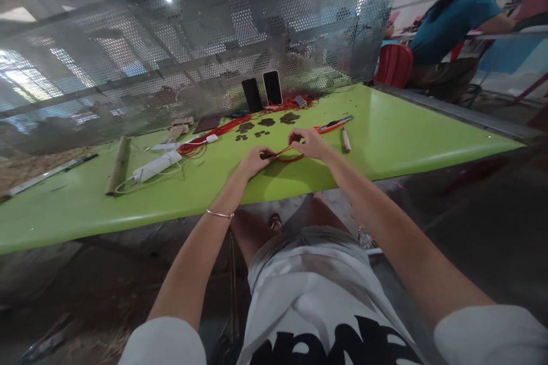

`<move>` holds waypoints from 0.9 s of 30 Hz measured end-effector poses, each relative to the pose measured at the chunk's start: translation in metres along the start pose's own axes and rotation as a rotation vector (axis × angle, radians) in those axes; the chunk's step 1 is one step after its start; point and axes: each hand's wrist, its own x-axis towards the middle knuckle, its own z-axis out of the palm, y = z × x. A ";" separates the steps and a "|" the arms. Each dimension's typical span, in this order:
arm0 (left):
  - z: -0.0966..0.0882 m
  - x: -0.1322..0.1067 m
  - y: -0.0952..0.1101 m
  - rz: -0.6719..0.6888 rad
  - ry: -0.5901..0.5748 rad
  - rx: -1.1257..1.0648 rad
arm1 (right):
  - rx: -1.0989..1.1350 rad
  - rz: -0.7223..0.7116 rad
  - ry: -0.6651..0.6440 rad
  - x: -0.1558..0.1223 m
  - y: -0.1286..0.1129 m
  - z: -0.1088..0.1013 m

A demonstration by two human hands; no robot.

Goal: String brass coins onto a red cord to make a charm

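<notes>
Over the front part of the green table (205,182), my left hand (256,161) pinches a small dark piece with red cord (287,151) at it. My right hand (307,143) is closed on the same cord, which runs between the two hands and hangs in a loop below. Just beyond my hands lie piles of dark coin-like discs (290,118), with several loose ones nearer to me. A long bundle of red cords (214,132) stretches behind my left hand. To the right of my right hand are a wooden-handled tool (346,140) and a red and grey cutter-like tool (334,124).
Two phones, one black (252,95) and one white-edged (273,88), lean against the perforated metal screen (184,51). Leftward lie a white power strip (157,166), a brown stick (116,166) and a metal ruler (51,174). A person in teal (456,25) sits at the right.
</notes>
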 end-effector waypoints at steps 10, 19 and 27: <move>-0.011 -0.008 0.010 0.020 -0.044 0.200 | -0.099 -0.089 -0.259 -0.013 0.003 -0.002; -0.016 -0.015 0.021 0.023 -0.059 0.398 | -0.295 -0.124 -0.356 -0.015 0.016 -0.023; -0.014 -0.018 0.025 0.034 -0.048 0.444 | -0.426 -0.103 -0.423 -0.016 0.017 -0.043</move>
